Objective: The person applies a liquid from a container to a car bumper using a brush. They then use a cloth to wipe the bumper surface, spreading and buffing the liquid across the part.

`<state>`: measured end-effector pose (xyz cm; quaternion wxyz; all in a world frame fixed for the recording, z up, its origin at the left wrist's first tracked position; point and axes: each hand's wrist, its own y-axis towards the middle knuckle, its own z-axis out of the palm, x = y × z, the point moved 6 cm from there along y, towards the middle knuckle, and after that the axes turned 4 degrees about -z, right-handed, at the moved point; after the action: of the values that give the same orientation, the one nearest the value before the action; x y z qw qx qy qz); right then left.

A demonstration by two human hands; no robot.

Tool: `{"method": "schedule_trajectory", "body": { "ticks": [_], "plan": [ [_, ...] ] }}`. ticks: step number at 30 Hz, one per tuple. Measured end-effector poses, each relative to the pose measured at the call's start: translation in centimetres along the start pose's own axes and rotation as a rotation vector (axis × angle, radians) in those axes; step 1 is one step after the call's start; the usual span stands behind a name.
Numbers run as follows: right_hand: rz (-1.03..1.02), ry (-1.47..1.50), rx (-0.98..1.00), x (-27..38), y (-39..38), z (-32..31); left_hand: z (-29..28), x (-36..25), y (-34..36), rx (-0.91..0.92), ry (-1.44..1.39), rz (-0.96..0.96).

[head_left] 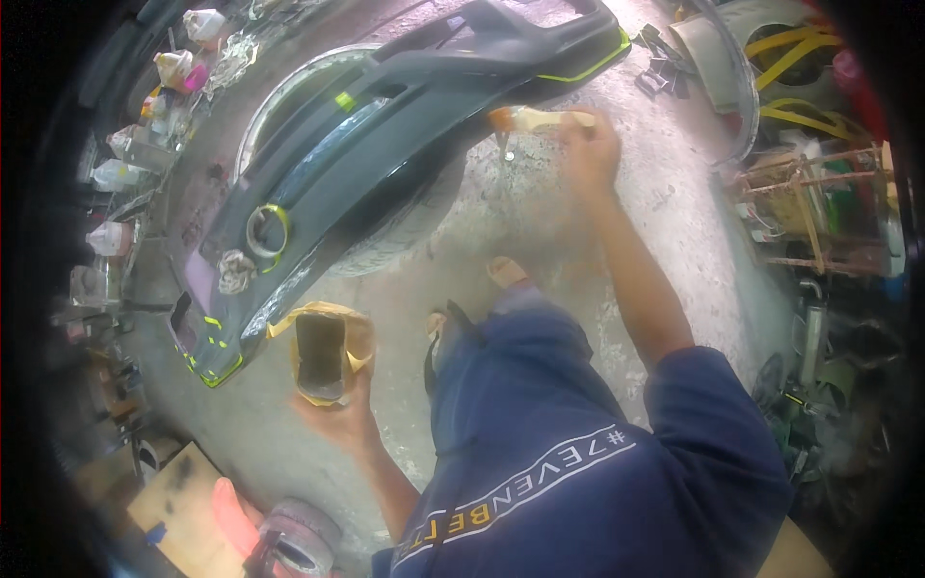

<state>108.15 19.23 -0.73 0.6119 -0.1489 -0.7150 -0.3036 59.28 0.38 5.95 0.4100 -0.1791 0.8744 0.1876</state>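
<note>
1. As I look down, my dark blue T-shirt (617, 491) fills the nearest space, its sleeve covering my upper right arm; beyond it are my dark blue shorts (540, 356) and my feet, partly hidden by the cloth.
2. My left hand (339, 412) is curled around the lower part of an open container (358, 339) wrapped in yellowish material. Its inside is dark, so I can't tell what it holds, and most of my fingers are hidden behind it.
3. My right hand (590, 149), reached out ahead, is closed on the pale handle of a brush (535, 118) with an orange-brown tip. Blur hides my separate fingers, and I can't tell whether the tip touches the panel.
4. The long dark grey bumper (405, 135) with yellow-green edging lies slantwise before me, close to the brush tip; on it sit a tape roll (279, 229) and a crumpled rag (235, 272). Something round and grey beneath it is mostly covered.
5. Around it spreads the concrete floor (674, 241), scuffed and spotted with pale marks.
6. Farther left, bottles (120, 173) stand in a line; to the right is a cluttered rack (819, 207) near yellow straps (785, 48). The lens's dark rim cuts off both sides, and many small items there are too smeared to name.
</note>
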Motion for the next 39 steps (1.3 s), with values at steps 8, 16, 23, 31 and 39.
{"method": "schedule_trajectory", "body": {
  "ticks": [8, 16, 23, 31, 39],
  "plan": [
    [-0.309, -0.385, -0.324, -0.7, 4.5, -6.8, 5.9, -4.6, -1.8, -0.042, -0.114, -0.199],
    [-0.539, -0.168, 0.269, 4.5, -7.1, 0.5, 12.8, -8.6, -2.9, 0.085, -0.069, -0.135],
    [-0.233, 0.072, 0.402, 11.6, 1.3, -7.3, 20.3, -14.4, -3.7, 0.263, 0.049, 0.043],
    [-0.45, -0.096, 0.949, 12.9, 1.3, -1.8, 24.8, -18.1, -4.1, 0.309, -0.239, 0.082],
    [0.183, 0.145, 0.682, 7.5, 3.8, -5.9, 25.7, -16.7, -3.9, 0.316, -0.21, 0.019]
  ]
}}
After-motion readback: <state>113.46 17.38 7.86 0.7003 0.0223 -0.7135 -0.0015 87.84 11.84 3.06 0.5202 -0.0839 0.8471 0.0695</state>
